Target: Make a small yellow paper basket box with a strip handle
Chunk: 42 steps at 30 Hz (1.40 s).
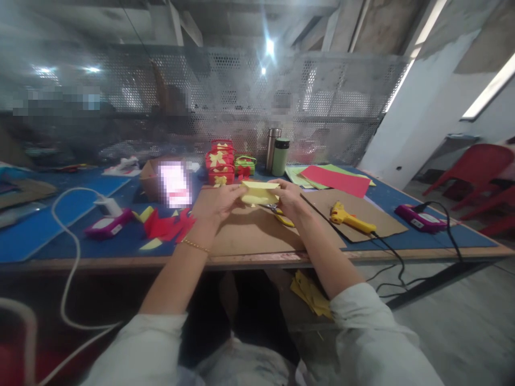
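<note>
Between both hands, a little above a brown cardboard sheet (249, 236), is a piece of folded yellow paper (260, 194). My left hand (227, 202) grips its left end, and my right hand (290, 197) grips its right end. The fingers of both are closed on the paper, partly hidden behind it. Scissors with yellow handles (284, 219) lie on the cardboard just below my right hand, their blades partly covered by the paper.
A yellow glue gun (352, 219) lies right on another cardboard piece. Red paper scraps (163, 224) and a purple power socket (108, 224) are left. Behind stand red boxes with yellow bows (220, 163), a green box (245, 165), a green flask (280, 158) and coloured sheets (336, 179).
</note>
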Tool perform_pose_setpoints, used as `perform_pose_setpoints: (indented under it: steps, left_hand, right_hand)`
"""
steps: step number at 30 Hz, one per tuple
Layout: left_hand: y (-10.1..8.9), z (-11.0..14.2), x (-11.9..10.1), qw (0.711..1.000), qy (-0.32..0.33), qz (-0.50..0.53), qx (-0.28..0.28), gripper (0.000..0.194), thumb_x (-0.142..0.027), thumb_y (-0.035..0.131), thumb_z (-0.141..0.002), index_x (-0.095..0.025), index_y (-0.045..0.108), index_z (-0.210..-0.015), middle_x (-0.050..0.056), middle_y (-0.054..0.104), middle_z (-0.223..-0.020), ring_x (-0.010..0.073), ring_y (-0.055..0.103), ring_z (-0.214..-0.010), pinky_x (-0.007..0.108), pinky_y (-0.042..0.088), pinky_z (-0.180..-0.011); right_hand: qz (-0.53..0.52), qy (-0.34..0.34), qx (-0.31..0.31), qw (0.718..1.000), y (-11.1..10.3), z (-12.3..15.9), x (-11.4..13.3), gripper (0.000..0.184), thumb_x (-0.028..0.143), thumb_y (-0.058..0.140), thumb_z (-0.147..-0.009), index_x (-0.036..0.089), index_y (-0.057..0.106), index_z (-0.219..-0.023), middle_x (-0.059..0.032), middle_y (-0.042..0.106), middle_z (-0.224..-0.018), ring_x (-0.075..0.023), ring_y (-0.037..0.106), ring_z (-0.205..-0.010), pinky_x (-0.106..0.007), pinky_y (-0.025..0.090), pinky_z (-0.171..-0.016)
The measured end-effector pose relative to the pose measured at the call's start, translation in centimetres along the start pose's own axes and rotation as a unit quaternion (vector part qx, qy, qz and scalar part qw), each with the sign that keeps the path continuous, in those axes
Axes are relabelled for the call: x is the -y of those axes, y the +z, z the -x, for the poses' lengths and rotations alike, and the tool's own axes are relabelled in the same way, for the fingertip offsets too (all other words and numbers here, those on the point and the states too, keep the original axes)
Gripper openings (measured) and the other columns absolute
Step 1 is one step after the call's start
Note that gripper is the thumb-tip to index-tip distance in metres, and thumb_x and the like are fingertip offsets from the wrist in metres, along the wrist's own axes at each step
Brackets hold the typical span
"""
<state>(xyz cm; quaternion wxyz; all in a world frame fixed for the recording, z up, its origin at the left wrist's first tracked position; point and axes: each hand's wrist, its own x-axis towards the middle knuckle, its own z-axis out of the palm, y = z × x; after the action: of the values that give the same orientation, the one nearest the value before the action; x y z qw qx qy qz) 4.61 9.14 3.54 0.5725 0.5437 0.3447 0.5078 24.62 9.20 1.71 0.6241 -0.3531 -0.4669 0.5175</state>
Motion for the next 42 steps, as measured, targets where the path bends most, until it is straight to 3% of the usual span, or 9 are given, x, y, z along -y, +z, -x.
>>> perform_pose_setpoints:
  steps: [3,12,16,20,27,33,36,38,42]
  left_hand:
    - [0.0,0.3,-0.4,0.999,-0.031,-0.031,-0.004,0.013,-0.02,0.079,-0.075,-0.009,0.077,-0.082,0.012,0.075,-0.079,0.0149,0.066,-0.057,0.027,0.055,-0.055]
    - [0.5,0.8,-1.4,0.999,-0.024,-0.031,-0.026,0.002,-0.011,0.072,-0.076,-0.009,0.072,-0.074,0.005,0.072,-0.072,0.0097,0.065,-0.058,0.02,0.055,-0.058]
    - [0.8,1.1,-1.7,0.997,-0.047,-0.052,-0.018,0.006,-0.011,0.067,-0.082,-0.01,0.07,-0.076,0.005,0.07,-0.067,0.0098,0.063,-0.053,0.021,0.053,-0.056]
    - [0.6,1.2,-1.4,0.994,-0.053,-0.094,-0.013,0.01,-0.023,0.071,-0.087,-0.013,0.071,-0.084,0.004,0.07,-0.065,0.0111,0.065,-0.052,0.02,0.05,-0.054]
    - [0.1,0.7,-0.8,0.983,-0.038,-0.174,-0.044,0.01,-0.017,0.075,-0.08,-0.014,0.076,-0.09,0.003,0.072,-0.068,0.0116,0.066,-0.055,0.021,0.051,-0.057]
    - [0.5,0.4,-0.5,0.993,-0.022,-0.113,-0.025,0.008,-0.018,0.075,-0.075,-0.015,0.071,-0.081,0.002,0.07,-0.072,0.0118,0.065,-0.058,0.02,0.049,-0.052]
    - [-0.6,-0.5,0.0,0.996,0.004,-0.068,-0.064,0.009,-0.016,0.074,-0.07,-0.015,0.069,-0.077,0.003,0.069,-0.073,0.0142,0.067,-0.065,0.02,0.051,-0.053]
    - [-1.7,-1.3,0.1,0.989,0.039,-0.025,-0.139,0.013,-0.014,0.073,-0.068,-0.016,0.07,-0.08,0.004,0.072,-0.08,0.0166,0.069,-0.072,0.02,0.05,-0.054]
    - [-3.3,-2.2,-0.4,0.964,0.081,0.068,-0.244,0.02,-0.014,0.07,-0.068,-0.018,0.07,-0.088,0.006,0.075,-0.09,0.017,0.069,-0.077,0.02,0.049,-0.053]
  right_hand:
    - [-0.012,0.012,-0.016,1.0,-0.2,-0.4,0.0,0.033,0.025,0.084,-0.048,0.022,0.066,-0.075,0.0046,0.069,-0.067,-0.0154,0.064,-0.061,-0.026,0.051,-0.056]
    - [-0.001,0.025,0.002,1.0,-0.1,-0.5,-0.3,0.032,0.022,0.08,-0.051,0.021,0.066,-0.08,0.0004,0.072,-0.071,-0.023,0.073,-0.077,-0.034,0.06,-0.072]
    - [0.016,0.02,-0.009,1.0,-0.1,-0.6,-0.4,0.03,0.024,0.078,-0.052,0.022,0.065,-0.079,0.0005,0.07,-0.071,-0.022,0.071,-0.076,-0.032,0.058,-0.069]
    - [0.042,-0.001,-0.032,0.999,-0.1,-0.5,-0.4,0.03,0.027,0.075,-0.052,0.021,0.066,-0.08,0.0024,0.068,-0.072,-0.0176,0.063,-0.07,-0.027,0.05,-0.061]
    - [0.116,-0.037,-0.031,0.992,0.2,0.1,0.0,0.026,0.028,0.07,-0.056,0.02,0.067,-0.08,0.0023,0.064,-0.072,-0.0153,0.056,-0.069,-0.024,0.04,-0.056]
    - [0.137,-0.043,0.02,0.989,0.3,0.2,-0.2,0.024,0.032,0.072,-0.061,0.021,0.066,-0.082,0.0011,0.065,-0.075,-0.0153,0.058,-0.069,-0.026,0.045,-0.061]
    - [0.182,-0.072,0.04,0.98,-0.3,0.0,0.4,0.027,0.037,0.072,-0.068,0.021,0.067,-0.089,-0.0016,0.069,-0.084,-0.0167,0.06,-0.073,-0.03,0.05,-0.067]
    - [0.242,-0.122,-0.002,0.963,-1.3,-0.2,1.2,0.023,0.034,0.066,-0.07,0.022,0.068,-0.091,-0.0032,0.069,-0.088,-0.0184,0.062,-0.078,-0.033,0.052,-0.073]
    - [0.39,-0.197,-0.079,0.896,-3.6,0.0,2.9,0.014,0.022,0.052,-0.063,0.021,0.064,-0.068,-0.0036,0.065,-0.074,-0.0199,0.059,-0.076,-0.036,0.049,-0.079]
